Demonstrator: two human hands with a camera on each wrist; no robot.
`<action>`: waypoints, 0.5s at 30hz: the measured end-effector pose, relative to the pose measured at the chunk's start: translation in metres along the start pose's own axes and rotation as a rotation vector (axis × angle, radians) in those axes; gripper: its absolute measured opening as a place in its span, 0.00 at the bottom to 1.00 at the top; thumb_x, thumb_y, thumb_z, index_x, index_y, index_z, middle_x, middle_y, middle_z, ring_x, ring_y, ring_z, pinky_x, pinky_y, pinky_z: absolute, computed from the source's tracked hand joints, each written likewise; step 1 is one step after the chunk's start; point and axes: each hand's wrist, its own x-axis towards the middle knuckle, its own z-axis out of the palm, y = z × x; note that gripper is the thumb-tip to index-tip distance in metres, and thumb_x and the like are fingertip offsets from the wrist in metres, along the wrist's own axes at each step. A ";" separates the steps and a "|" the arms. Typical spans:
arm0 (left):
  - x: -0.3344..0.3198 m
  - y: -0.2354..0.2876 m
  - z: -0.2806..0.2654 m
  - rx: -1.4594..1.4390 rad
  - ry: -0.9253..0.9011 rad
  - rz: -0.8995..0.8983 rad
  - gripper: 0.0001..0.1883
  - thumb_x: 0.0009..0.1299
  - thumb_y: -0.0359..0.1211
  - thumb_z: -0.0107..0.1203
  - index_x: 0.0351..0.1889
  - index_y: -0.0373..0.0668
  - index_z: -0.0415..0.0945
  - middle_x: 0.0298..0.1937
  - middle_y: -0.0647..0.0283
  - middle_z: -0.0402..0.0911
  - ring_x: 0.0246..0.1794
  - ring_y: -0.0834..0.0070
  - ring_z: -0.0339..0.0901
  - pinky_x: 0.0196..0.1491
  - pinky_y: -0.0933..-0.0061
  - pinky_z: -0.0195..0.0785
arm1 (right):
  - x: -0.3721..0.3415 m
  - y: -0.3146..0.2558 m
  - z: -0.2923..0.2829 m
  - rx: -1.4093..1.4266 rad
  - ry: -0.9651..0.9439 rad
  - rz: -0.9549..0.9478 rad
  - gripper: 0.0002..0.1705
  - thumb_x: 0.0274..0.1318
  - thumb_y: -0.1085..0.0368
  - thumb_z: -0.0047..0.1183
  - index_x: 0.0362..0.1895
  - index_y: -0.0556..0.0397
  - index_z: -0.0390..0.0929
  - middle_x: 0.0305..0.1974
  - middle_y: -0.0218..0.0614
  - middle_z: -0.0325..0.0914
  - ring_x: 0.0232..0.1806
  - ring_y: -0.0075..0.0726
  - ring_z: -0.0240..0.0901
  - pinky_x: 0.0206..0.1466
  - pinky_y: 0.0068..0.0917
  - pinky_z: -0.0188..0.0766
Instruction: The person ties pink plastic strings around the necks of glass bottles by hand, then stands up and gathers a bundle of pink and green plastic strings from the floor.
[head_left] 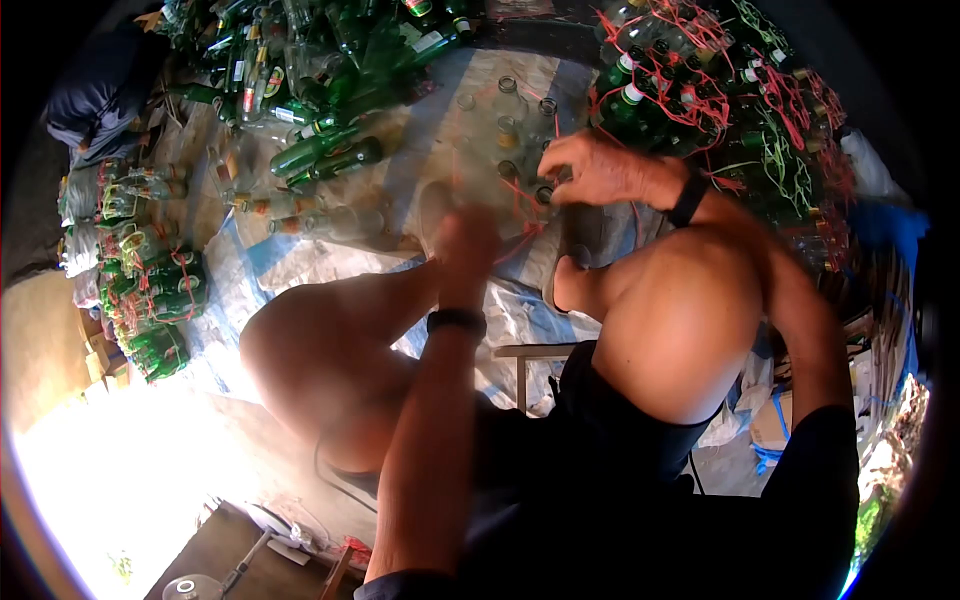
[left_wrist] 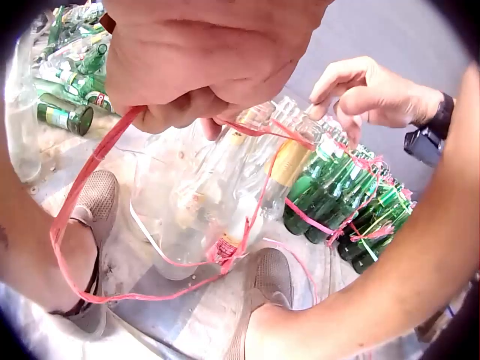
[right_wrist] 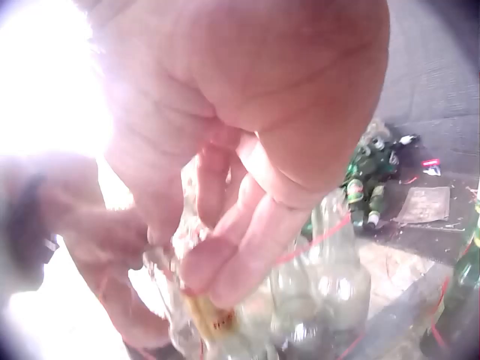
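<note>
Clear glass bottles (head_left: 508, 105) stand in a cluster on the ground sheet between the person's feet. Around them runs red plastic string (left_wrist: 112, 298), with a knot low on the near side. My left hand (left_wrist: 202, 60) grips this string, which hangs from the curled fingers in a wide loop; in the head view the left hand (head_left: 468, 240) is blurred. Over the far side of the cluster is my right hand (head_left: 600, 170), its fingers loosely bent. In the right wrist view the right hand (right_wrist: 247, 112) has its fingertips right at the bottle tops, above a yellow label (right_wrist: 214, 319).
Green bottles (left_wrist: 322, 195) tied with red string stand beside the cluster. Loose bottles (head_left: 320, 150) lie in a heap at the back left, with more bundles (head_left: 165, 285) at the left. Shoes (left_wrist: 270, 274) flank the cluster. Another person (head_left: 100, 95) is at the far left.
</note>
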 end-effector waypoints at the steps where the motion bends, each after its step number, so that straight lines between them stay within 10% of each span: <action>1: 0.001 0.005 -0.004 -0.077 0.017 -0.104 0.07 0.63 0.31 0.52 0.29 0.43 0.81 0.30 0.53 0.81 0.32 0.54 0.81 0.34 0.58 0.73 | -0.001 -0.003 -0.016 0.050 -0.021 0.109 0.12 0.48 0.68 0.62 0.39 0.57 0.80 0.33 0.39 0.79 0.30 0.33 0.76 0.35 0.30 0.73; 10: 0.000 0.034 -0.039 -0.278 0.181 -0.171 0.12 0.66 0.35 0.51 0.31 0.39 0.82 0.31 0.47 0.82 0.34 0.49 0.81 0.38 0.54 0.72 | -0.050 -0.109 -0.158 -0.147 0.187 0.318 0.08 0.56 0.73 0.57 0.40 0.64 0.77 0.28 0.35 0.77 0.29 0.22 0.73 0.32 0.23 0.71; 15: -0.003 0.066 -0.081 -0.370 0.158 -0.118 0.12 0.65 0.35 0.51 0.32 0.39 0.83 0.31 0.47 0.83 0.34 0.49 0.81 0.38 0.54 0.72 | -0.070 -0.183 -0.161 -0.246 0.258 0.331 0.09 0.54 0.73 0.58 0.40 0.63 0.77 0.28 0.42 0.79 0.31 0.32 0.79 0.36 0.31 0.73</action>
